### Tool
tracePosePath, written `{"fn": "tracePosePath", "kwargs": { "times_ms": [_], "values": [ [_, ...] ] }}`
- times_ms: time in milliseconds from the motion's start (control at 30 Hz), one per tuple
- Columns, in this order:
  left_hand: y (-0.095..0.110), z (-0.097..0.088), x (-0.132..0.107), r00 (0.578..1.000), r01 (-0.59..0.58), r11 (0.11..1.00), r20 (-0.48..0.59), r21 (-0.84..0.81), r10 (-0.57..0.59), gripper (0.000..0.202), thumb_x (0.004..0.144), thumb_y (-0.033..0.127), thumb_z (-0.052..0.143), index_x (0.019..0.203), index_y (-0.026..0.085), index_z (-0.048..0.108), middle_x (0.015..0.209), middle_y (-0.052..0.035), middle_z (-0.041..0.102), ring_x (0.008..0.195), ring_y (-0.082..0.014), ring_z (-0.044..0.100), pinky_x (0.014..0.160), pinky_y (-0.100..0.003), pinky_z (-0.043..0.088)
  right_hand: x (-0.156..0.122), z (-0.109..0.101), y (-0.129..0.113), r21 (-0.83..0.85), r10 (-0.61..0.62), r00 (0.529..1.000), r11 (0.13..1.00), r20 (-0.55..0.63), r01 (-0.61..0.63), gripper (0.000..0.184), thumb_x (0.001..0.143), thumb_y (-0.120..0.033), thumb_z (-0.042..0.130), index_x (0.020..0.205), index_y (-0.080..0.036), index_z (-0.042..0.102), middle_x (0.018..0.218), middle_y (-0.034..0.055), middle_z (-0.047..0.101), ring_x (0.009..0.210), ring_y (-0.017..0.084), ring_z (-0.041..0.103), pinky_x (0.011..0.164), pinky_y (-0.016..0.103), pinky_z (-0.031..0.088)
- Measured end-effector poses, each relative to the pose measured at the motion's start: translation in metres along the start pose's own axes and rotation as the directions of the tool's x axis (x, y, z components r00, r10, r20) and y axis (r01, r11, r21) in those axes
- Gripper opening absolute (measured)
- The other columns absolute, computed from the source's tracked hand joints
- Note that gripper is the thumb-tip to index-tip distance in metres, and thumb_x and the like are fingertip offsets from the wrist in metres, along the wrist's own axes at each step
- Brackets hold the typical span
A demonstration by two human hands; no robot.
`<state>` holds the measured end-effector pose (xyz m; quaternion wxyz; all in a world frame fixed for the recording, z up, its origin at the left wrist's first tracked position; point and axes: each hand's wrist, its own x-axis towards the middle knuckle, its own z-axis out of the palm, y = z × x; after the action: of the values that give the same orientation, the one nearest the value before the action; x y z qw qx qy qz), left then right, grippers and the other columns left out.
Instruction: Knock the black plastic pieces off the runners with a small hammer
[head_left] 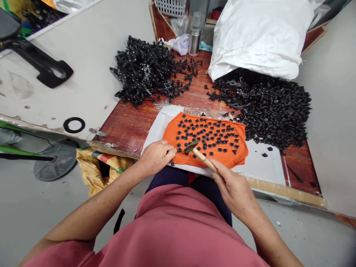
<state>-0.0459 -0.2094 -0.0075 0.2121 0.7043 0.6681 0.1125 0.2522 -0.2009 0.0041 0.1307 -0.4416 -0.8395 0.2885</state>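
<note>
My right hand (232, 183) is wrapped round the wooden handle of a small hammer (204, 158), whose dark head is over the front of an orange cloth (239, 157). Many small round black plastic parts (211, 153), several with a pointed stem, stand spread across the cloth. At the cloth's left edge, my left hand (155, 157) is closed, thumb and forefinger together. A small black piece (172, 162) shows just below those fingertips; whether they grip it I cannot tell. Under the cloth lies a white board (267, 163) on the reddish wooden table.
Behind on the left rises a heap of black linked parts (144, 70). A larger heap of black parts (275, 107) spills from a white sack (258, 37) on the right. A steel flask (194, 40) stands at the back. A black ring (74, 125) lies on the left-hand surface.
</note>
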Motion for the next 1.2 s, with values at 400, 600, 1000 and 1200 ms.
{"fn": "tracePosePath", "kwargs": {
  "times_ms": [400,600,1000,1200],
  "values": [
    [-0.005,0.002,0.000,0.999,-0.037,0.999,0.010,-0.003,0.037,0.038,0.103,0.029,0.045,0.083,0.018,0.075,0.078,-0.0057,0.063,0.075,-0.0186,0.059,0.071,-0.030,0.041,0.014,0.020,-0.013,-0.296,-0.097,0.995,0.952,-0.037,0.082,0.055,0.106,-0.022,0.038,0.160,-0.031,0.041,0.097,0.0080,0.076,0.073,0.022,0.073,0.064,0.031,0.058],
    [-0.004,0.002,-0.002,0.999,-0.036,0.999,0.016,0.020,0.035,0.038,0.105,0.031,0.043,0.090,0.017,0.076,0.080,-0.0058,0.063,0.078,-0.0194,0.059,0.073,-0.031,0.041,0.010,0.018,-0.013,-0.282,-0.111,0.987,0.957,-0.116,0.075,0.058,0.106,-0.022,0.040,0.163,-0.031,0.038,0.093,0.0079,0.075,0.068,0.021,0.070,0.065,0.031,0.057],
    [-0.006,0.001,-0.008,0.999,-0.021,0.981,-0.040,-0.192,0.014,0.037,0.102,0.031,0.048,0.074,0.018,0.069,0.077,-0.0031,0.058,0.076,-0.0166,0.058,0.074,-0.028,0.042,0.014,0.025,-0.011,-0.148,-0.106,0.992,0.984,-0.061,0.096,0.051,0.107,-0.024,0.041,0.158,-0.025,0.042,0.116,0.0112,0.076,0.089,0.024,0.076,0.076,0.034,0.059],
    [0.007,-0.001,-0.018,0.988,-0.027,0.863,-0.143,-0.504,-0.052,0.039,0.105,0.036,0.039,0.081,0.019,0.065,0.084,-0.0013,0.064,0.085,-0.0164,0.061,0.083,-0.028,0.047,0.028,0.015,-0.034,0.327,-0.003,0.991,0.944,-0.135,0.048,0.009,0.098,-0.028,0.062,0.103,-0.023,0.067,0.084,-0.0001,0.072,0.071,0.016,0.067,0.068,0.026,0.052]
  ]
}}
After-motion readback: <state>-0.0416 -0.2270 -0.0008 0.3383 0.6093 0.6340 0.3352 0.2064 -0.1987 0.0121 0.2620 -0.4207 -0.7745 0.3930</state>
